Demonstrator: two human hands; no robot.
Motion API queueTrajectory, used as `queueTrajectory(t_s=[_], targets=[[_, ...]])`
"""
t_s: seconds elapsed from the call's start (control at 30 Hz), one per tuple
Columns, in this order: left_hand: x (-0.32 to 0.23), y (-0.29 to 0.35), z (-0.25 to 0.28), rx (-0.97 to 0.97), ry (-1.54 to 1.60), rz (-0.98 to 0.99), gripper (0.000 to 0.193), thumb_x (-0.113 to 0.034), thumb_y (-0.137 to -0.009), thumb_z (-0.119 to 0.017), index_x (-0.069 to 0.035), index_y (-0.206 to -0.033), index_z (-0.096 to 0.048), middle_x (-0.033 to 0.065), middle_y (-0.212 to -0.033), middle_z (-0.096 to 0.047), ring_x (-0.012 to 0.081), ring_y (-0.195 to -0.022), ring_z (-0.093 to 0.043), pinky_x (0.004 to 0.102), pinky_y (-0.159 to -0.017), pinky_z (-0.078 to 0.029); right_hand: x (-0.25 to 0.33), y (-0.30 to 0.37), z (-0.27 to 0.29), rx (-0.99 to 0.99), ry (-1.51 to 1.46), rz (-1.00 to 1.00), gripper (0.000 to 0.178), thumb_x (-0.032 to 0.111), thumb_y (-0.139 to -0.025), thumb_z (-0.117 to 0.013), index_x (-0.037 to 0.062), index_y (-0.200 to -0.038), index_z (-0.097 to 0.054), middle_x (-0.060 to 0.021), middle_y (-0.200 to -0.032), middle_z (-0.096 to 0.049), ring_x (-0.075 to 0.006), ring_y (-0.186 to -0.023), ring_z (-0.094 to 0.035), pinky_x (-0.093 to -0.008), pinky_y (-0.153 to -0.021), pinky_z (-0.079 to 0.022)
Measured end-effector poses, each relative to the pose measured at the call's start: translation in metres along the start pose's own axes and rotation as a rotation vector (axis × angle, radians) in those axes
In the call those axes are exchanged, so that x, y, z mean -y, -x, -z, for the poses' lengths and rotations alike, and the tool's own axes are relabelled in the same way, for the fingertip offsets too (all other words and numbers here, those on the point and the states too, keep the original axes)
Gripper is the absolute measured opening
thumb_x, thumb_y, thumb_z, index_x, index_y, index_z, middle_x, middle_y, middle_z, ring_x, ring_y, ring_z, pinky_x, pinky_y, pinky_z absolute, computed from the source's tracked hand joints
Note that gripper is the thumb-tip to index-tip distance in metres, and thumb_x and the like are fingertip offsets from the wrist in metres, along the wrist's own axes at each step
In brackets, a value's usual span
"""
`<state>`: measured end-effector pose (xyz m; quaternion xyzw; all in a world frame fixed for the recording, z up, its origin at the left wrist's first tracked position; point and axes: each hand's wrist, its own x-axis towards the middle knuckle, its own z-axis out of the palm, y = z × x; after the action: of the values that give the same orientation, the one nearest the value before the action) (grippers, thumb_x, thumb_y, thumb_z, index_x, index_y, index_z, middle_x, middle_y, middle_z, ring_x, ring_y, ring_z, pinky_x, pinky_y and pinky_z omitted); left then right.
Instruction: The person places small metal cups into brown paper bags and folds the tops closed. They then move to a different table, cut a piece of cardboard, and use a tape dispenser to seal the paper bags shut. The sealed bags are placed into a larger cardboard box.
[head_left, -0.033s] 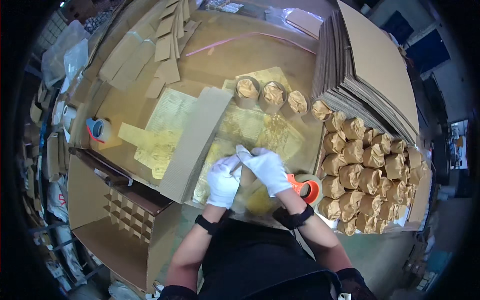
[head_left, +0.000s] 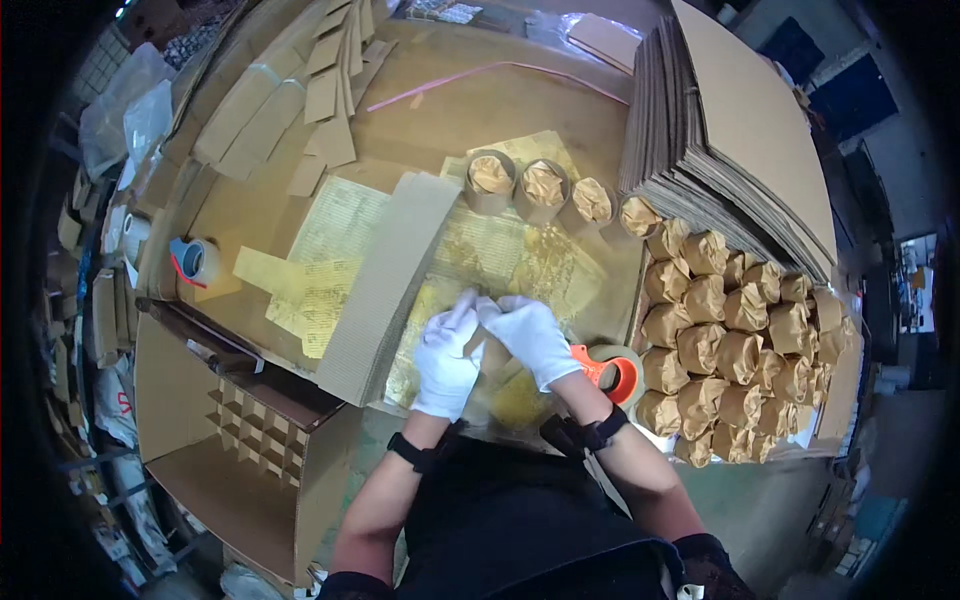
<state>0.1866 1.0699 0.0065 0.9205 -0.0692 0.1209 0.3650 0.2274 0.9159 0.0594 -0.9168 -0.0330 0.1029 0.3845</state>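
My left hand [head_left: 447,360], in a white glove, is closed with its fingertips up against those of my right hand [head_left: 527,340], also gloved and closed. Between them shows a brown piece [head_left: 490,358] that looks like cardboard; the gloves cover most of it. Close to my right wrist lies an orange tape dispenser [head_left: 624,382] with a wide roll of tape. Left of my left hand is a stack of long corrugated cardboard strips [head_left: 388,285]. Beyond my hands stand several cardboard tubes [head_left: 489,200] stuffed with crumpled brown paper.
Many paper-topped tubes [head_left: 700,350] crowd the right side, below a tall stack of cardboard sheets [head_left: 765,150]. Printed yellowed sheets [head_left: 325,235] lie on the table. A blue-and-red tape dispenser [head_left: 195,262] sits at left. An open carton [head_left: 225,490] with dividers is at lower left.
The fingers of my left hand have risen and shifted slightly at the fingertips. My right hand has moved only a little. The view has shifted slightly; nothing else visibly differs.
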Motion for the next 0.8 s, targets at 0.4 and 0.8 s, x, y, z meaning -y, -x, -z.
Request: queueTrajectory(t_s=[0.4,0.8], targets=[[-0.01,0.003,0.01,0.368,0.119,0.098,0.076,-0.037,-0.074,-0.081,-0.014,-0.141,-0.053,0.0159,-0.123,-0.062,0.0354,-0.11,-0.063,0.0422,-0.092,-0.052,-0.029,0.042,0.012,-0.002,0.271,-0.025,0.051,0.053,-0.089,-0.067,0.0046,-0.073,-0.068,-0.0214,-0.068,-0.065,-0.0403,-0.066,-0.066,-0.0475,-0.059,-0.052],[-0.049,0.018,-0.001,0.377,-0.332,0.009,0.096,-0.037,-0.063,-0.085,-0.016,-0.146,-0.042,0.0195,-0.132,-0.049,0.0389,-0.109,-0.059,0.0461,-0.09,-0.052,-0.104,0.123,0.073,0.137,0.237,-0.306,0.053,0.052,-0.086,-0.069,-0.0011,-0.082,-0.072,-0.0119,-0.072,-0.066,-0.0142,-0.073,-0.063,-0.0349,-0.067,-0.052]])
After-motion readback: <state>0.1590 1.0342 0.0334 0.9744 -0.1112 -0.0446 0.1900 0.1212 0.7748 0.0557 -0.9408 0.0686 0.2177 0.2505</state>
